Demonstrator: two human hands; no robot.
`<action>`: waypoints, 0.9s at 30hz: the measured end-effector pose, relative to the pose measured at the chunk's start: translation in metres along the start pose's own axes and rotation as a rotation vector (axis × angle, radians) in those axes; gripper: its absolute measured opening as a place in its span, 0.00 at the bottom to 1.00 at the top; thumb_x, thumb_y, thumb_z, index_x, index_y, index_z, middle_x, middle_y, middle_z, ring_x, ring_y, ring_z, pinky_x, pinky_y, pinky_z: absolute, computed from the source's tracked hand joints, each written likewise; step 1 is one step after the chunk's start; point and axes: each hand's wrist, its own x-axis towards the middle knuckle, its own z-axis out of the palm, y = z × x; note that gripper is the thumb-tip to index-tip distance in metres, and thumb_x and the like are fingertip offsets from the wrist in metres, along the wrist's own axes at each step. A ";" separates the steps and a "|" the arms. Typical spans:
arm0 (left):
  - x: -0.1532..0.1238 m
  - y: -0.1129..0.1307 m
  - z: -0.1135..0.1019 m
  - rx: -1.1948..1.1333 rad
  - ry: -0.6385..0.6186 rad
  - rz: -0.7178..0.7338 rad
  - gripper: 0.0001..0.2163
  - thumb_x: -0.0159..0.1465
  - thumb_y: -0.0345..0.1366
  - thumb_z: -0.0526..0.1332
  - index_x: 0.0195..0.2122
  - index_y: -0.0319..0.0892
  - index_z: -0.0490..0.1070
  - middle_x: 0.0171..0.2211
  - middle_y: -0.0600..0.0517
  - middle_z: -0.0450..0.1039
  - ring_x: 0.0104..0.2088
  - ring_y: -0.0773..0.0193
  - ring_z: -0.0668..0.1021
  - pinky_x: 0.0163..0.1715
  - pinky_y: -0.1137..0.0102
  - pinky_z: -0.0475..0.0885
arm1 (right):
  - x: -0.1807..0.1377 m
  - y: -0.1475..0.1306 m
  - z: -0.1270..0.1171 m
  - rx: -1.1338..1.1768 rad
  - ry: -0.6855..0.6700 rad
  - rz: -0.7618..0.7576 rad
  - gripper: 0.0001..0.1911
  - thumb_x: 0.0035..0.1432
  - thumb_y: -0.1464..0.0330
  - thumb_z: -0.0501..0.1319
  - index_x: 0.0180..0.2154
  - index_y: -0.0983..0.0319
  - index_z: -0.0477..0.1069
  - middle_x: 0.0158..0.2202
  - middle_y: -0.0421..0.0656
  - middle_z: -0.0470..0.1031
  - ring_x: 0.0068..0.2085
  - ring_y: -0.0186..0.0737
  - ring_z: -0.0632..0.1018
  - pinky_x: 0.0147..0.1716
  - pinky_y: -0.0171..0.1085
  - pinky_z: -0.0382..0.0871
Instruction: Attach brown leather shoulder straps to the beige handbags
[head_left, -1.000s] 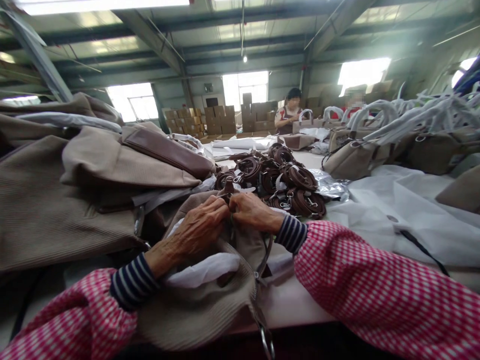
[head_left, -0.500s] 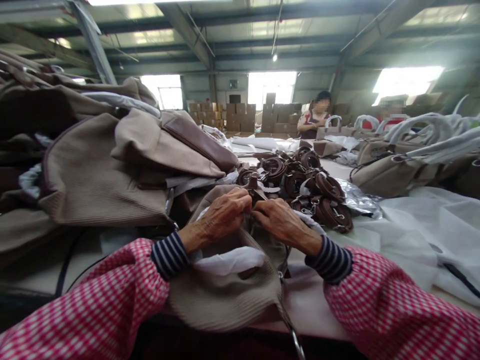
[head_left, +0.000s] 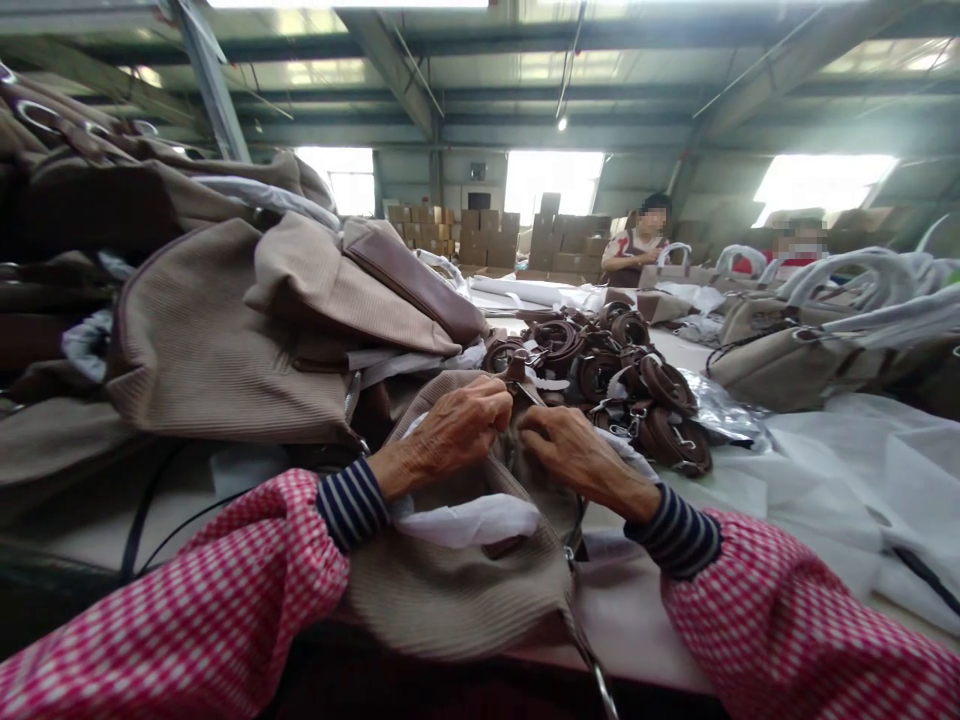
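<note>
A beige ribbed handbag (head_left: 450, 605) lies at the table's front edge, its top between my two hands. One of its handles, wrapped in white paper (head_left: 472, 520), droops over the near side. My left hand (head_left: 454, 430) is closed on the bag's top edge, fingertips pinched near a brown leather tab (head_left: 516, 366). Facing it, my right hand (head_left: 581, 452) has its fingers curled onto the other side of the opening. My fingers hide exactly what they pinch there. A metal clasp hangs from the bag's lower right corner.
Several coiled brown straps (head_left: 660, 400) with metal hooks lie beyond my right hand. A tall pile of handbags (head_left: 225, 340) rises on the left. White wrapping sheets (head_left: 832, 480) and more bags (head_left: 787, 350) lie to the right. Two people work at the back near stacked cartons (head_left: 487, 235).
The whole view has shifted slightly, so things appear a little farther right. My right hand has drawn slightly away from my left. The bag keeps its place on the table.
</note>
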 end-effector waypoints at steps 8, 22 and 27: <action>0.001 -0.002 0.002 -0.015 -0.021 -0.011 0.11 0.54 0.19 0.54 0.31 0.43 0.66 0.34 0.51 0.71 0.38 0.60 0.73 0.40 0.65 0.66 | -0.002 -0.003 -0.001 -0.121 -0.137 -0.035 0.13 0.65 0.73 0.56 0.43 0.64 0.80 0.36 0.49 0.82 0.35 0.42 0.77 0.35 0.38 0.59; 0.000 0.001 0.000 0.003 -0.022 -0.031 0.11 0.56 0.19 0.54 0.32 0.42 0.66 0.35 0.51 0.72 0.39 0.60 0.73 0.42 0.66 0.68 | -0.014 -0.004 0.001 -0.106 -0.166 -0.068 0.15 0.64 0.72 0.56 0.48 0.64 0.78 0.36 0.47 0.81 0.33 0.41 0.75 0.31 0.39 0.56; -0.001 0.002 0.001 -0.018 -0.013 -0.058 0.11 0.56 0.19 0.54 0.31 0.42 0.67 0.35 0.51 0.73 0.40 0.60 0.74 0.44 0.66 0.68 | -0.020 -0.007 -0.002 -0.058 -0.098 -0.060 0.16 0.64 0.72 0.59 0.52 0.62 0.76 0.40 0.46 0.82 0.40 0.42 0.79 0.37 0.37 0.60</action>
